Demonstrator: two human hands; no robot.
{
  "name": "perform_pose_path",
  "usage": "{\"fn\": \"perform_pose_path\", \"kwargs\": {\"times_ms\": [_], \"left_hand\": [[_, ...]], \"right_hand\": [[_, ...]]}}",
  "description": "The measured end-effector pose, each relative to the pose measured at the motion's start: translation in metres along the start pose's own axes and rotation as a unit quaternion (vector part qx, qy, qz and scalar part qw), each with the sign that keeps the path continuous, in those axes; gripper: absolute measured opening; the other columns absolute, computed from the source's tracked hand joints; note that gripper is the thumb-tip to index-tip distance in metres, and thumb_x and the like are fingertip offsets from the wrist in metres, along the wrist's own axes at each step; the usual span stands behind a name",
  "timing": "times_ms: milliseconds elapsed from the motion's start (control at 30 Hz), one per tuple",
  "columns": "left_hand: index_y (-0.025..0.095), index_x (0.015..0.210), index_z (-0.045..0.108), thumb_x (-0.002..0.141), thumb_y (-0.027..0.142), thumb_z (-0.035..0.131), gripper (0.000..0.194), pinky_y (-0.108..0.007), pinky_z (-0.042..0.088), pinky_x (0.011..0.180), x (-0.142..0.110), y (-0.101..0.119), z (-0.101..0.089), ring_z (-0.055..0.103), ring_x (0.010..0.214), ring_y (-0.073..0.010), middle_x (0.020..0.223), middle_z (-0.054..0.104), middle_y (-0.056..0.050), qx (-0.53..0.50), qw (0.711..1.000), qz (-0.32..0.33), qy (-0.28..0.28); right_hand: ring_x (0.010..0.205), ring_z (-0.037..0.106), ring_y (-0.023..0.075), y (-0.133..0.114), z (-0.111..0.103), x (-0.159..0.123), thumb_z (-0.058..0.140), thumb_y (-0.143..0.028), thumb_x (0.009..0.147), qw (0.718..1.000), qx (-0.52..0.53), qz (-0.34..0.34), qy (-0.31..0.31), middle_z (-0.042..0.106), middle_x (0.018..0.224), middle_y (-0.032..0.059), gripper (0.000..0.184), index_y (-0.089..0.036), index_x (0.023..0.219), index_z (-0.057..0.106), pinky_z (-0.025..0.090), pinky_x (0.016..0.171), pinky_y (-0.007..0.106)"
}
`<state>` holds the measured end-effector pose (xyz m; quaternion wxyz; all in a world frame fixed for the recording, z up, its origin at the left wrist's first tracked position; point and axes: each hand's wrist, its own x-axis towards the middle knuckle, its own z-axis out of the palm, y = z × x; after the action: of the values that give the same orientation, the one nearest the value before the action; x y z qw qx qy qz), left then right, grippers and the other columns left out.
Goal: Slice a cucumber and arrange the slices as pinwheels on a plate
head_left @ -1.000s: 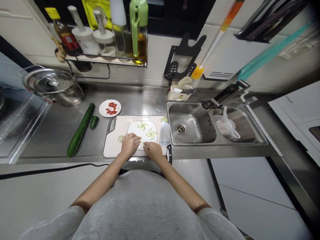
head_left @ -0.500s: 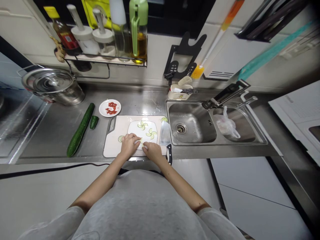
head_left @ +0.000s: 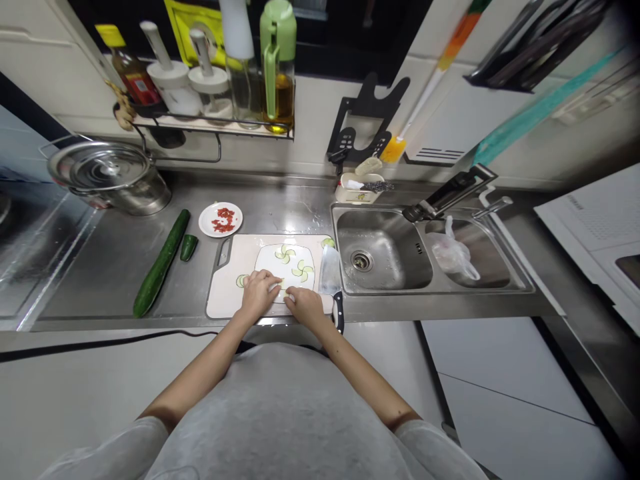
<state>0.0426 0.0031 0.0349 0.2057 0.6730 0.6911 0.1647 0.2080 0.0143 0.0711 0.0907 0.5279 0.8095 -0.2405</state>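
A white plate [head_left: 269, 257] lies on the pale cutting board [head_left: 235, 257], with two pinwheels of cucumber slices [head_left: 302, 271] on it. My left hand [head_left: 260, 293] is over the plate's near left part, its fingers closed around a cucumber slice that is mostly hidden. Facing it, my right hand [head_left: 304, 307] pinches at the plate's near edge by a pale green slice, largely covered by the fingers. Loose cucumber slices [head_left: 241, 281] rest left of the plate. At the board's right edge lies a cleaver [head_left: 330, 270] with a black handle, a cucumber piece [head_left: 327, 243] above its blade.
Left of the board are a long cucumber [head_left: 163, 263], a cucumber end [head_left: 189, 247] and a small plate [head_left: 203, 220] of red bits. A lidded steel pot [head_left: 143, 193] stands farther left. On the right is a double sink [head_left: 385, 283] holding a plastic bag [head_left: 454, 253]. Bottles line a wall rack [head_left: 210, 125].
My hands stay at the plate's near edge with only slight finger shifts. The whole view has moved down a little in the picture.
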Motion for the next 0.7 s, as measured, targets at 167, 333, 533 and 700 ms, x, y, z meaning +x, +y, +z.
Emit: {"fn": "perform_pose_path", "kwargs": {"times_ms": [167,333,533,700], "left_hand": [[0.030,0.100,0.074,0.086,0.035,0.057,0.022,-0.043,0.033,0.091,0.000,-0.001,0.000,0.050,0.101,-0.0259,0.103,0.063,-0.006,0.000,1.000,0.004,0.006],[0.029,0.099,0.074,0.086,0.034,0.058,0.022,-0.043,0.033,0.090,-0.001,0.001,-0.001,0.051,0.102,-0.0265,0.103,0.063,-0.007,-0.002,1.000,0.001,0.005],[0.028,0.096,0.074,0.087,0.036,0.056,0.021,-0.042,0.035,0.093,-0.004,0.002,-0.010,0.055,0.100,-0.0240,0.101,0.065,-0.005,-0.061,0.996,-0.023,0.063],[0.024,0.095,0.072,0.085,0.037,0.055,0.024,-0.035,0.043,0.088,-0.006,-0.032,-0.030,0.058,0.089,-0.0196,0.096,0.066,-0.005,-0.147,0.959,-0.120,0.209]], "right_hand": [[0.099,0.062,0.0194,0.000,-0.001,-0.001,0.040,-0.035,0.095,1.000,0.010,0.003,0.004,0.070,0.107,0.0067,0.033,-0.024,0.118,0.061,0.039,0.077,0.028],[0.099,0.062,0.0198,0.000,-0.001,-0.002,0.041,-0.036,0.095,1.000,0.014,0.004,0.004,0.070,0.106,0.0072,0.034,-0.024,0.118,0.062,0.039,0.078,0.028],[0.087,0.064,0.0175,0.008,-0.005,-0.003,0.044,-0.039,0.094,0.994,0.085,0.025,0.058,0.072,0.091,0.0033,0.036,-0.025,0.121,0.062,0.039,0.073,0.025],[0.069,0.059,0.0158,0.036,-0.017,-0.005,0.043,-0.040,0.091,0.968,0.183,0.064,0.160,0.066,0.073,0.0004,0.037,-0.022,0.112,0.067,0.036,0.062,0.024]]}}
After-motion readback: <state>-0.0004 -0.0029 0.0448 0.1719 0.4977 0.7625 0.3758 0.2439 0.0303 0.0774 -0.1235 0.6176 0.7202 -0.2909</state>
